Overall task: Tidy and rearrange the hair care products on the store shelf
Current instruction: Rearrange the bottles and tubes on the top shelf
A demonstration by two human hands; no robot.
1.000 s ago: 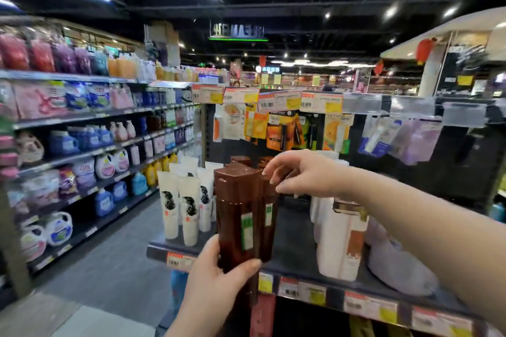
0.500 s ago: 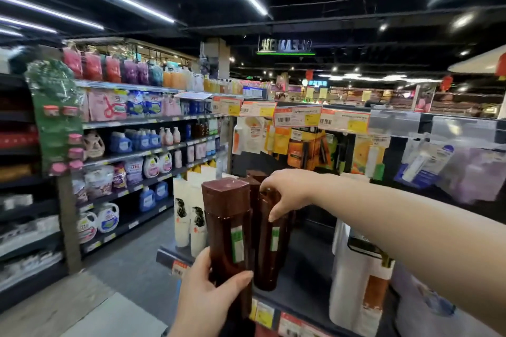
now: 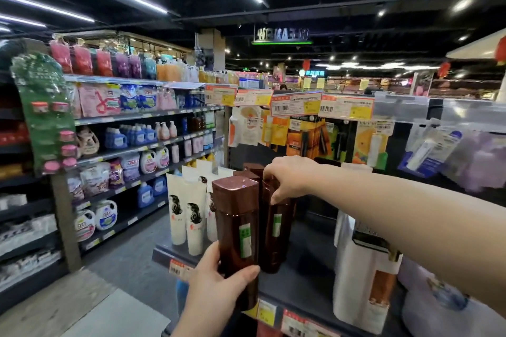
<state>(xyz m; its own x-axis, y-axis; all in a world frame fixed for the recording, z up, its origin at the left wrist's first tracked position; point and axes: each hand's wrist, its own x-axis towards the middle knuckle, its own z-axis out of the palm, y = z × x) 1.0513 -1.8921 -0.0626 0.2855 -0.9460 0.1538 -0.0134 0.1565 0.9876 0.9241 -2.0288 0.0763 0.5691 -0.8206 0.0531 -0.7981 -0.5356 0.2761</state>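
My left hand [image 3: 216, 290] grips the lower part of a tall brown bottle [image 3: 236, 224] with a green label, held upright at the front edge of the dark shelf [image 3: 298, 290]. My right hand [image 3: 290, 179] reaches in from the right and pinches the top of a second brown bottle [image 3: 275, 230] standing on the shelf just behind the first. More brown bottles [image 3: 250, 169] stand in a row further back, mostly hidden. White tubes with a black hair drawing [image 3: 189, 210] stand to the left of the brown bottles.
A tall white and brown bottle [image 3: 364, 276] stands at the shelf's right front, with pale packs beside it. Hanging packets and price tags [image 3: 295, 104] fill the rail above. An aisle floor [image 3: 123, 262] and detergent shelves [image 3: 123, 150] lie to the left.
The view has shifted a little. My right hand has come down onto the second brown bottle's top and now pinches it. My left hand still holds the front bottle.
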